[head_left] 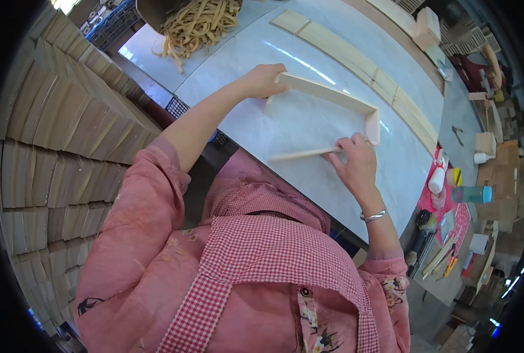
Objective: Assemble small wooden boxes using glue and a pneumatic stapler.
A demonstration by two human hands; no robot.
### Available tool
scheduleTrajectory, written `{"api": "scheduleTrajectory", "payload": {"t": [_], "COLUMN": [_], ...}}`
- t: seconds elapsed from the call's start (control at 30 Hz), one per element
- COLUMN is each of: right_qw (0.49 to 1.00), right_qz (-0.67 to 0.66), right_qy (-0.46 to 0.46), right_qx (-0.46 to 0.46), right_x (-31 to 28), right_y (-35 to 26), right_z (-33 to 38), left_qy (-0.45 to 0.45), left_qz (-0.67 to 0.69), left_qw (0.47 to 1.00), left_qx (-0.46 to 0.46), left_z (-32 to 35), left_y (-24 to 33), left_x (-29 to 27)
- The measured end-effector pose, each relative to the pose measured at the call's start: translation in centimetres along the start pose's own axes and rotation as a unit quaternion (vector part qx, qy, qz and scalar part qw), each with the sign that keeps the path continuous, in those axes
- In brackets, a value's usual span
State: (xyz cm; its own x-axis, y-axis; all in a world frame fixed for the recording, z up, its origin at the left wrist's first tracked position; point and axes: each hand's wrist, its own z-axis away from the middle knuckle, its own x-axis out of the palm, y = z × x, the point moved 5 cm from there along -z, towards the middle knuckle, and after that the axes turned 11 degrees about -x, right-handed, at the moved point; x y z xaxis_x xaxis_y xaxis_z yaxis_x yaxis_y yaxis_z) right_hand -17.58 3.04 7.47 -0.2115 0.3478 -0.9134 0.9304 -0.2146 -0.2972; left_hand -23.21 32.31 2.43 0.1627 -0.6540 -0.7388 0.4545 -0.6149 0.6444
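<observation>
Bare bench [309, 176] surface lies open around the work, up to its near edge. Right hand [356, 162] rests palm-down, fingers [340, 154] pinching the near slat [300, 155]. Left hand [265, 80], arm extended, grips the far corner of the pale three-sided wooden frame [332, 94] lying flat mid-bench. Loose slats [356, 62] lie beyond.

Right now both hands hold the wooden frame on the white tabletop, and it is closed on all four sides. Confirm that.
Not quite. The head view shows the wooden frame open on one side. The left hand and right hand do hold it on the white tabletop.
</observation>
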Motion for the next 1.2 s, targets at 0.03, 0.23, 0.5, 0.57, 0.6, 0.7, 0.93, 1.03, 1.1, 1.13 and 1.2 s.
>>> {"api": "scheduleTrajectory", "payload": {"t": [0.03, 0.23, 0.5, 0.57, 0.6, 0.7, 0.93, 1.03, 1.1, 1.13, 1.2], "right_qw": [0.998, 0.992, 0.996, 0.996, 0.995, 0.997, 0.999, 0.992, 0.982, 0.980, 0.976], "right_qz": [0.037, 0.058, 0.023, 0.034, 0.040, 0.036, 0.006, -0.019, -0.062, -0.071, -0.081], "right_qy": [0.034, 0.080, 0.074, 0.078, 0.080, 0.070, 0.029, 0.075, 0.060, 0.052, 0.048], "right_qx": [-0.043, -0.078, -0.046, -0.038, -0.034, -0.024, -0.018, -0.097, -0.168, -0.177, -0.196], "right_x": [0.0, 2.4, 3.0, 3.0, 2.9, 2.9, 3.3, 3.7, 4.3, 4.5, 5.2], "right_y": [-0.1, 1.1, 1.6, 1.3, 1.2, 1.2, 1.4, -1.7, -4.5, -5.6, -6.1], "right_z": [-0.7, -1.4, -1.5, -1.6, -1.5, -1.4, -1.8, -4.5, -6.7, -7.4, -8.3], "left_qy": [-0.003, 0.013, 0.028, 0.039, 0.044, -0.034, -0.087, -0.098, -0.110, -0.106, -0.091], "left_qz": [0.013, 0.048, 0.068, 0.084, 0.091, 0.215, 0.188, 0.205, 0.219, 0.222, 0.220], "left_qw": [1.000, 0.999, 0.997, 0.996, 0.995, 0.976, 0.975, 0.971, 0.967, 0.966, 0.968], "left_qx": [-0.002, -0.009, -0.014, -0.019, -0.021, 0.007, 0.077, 0.073, 0.070, 0.074, 0.078], "left_z": [0.4, 1.3, 1.3, 1.4, 1.5, 3.8, 5.3, 5.2, 5.2, 5.1, 5.0], "left_y": [0.3, 0.7, 0.5, 0.3, 0.2, -1.4, -1.2, -1.2, -1.3, -1.3, -1.5], "left_x": [0.1, 1.0, 1.4, 1.7, 1.8, 1.9, 1.6, 1.1, 1.1, 1.0, 1.4]}}
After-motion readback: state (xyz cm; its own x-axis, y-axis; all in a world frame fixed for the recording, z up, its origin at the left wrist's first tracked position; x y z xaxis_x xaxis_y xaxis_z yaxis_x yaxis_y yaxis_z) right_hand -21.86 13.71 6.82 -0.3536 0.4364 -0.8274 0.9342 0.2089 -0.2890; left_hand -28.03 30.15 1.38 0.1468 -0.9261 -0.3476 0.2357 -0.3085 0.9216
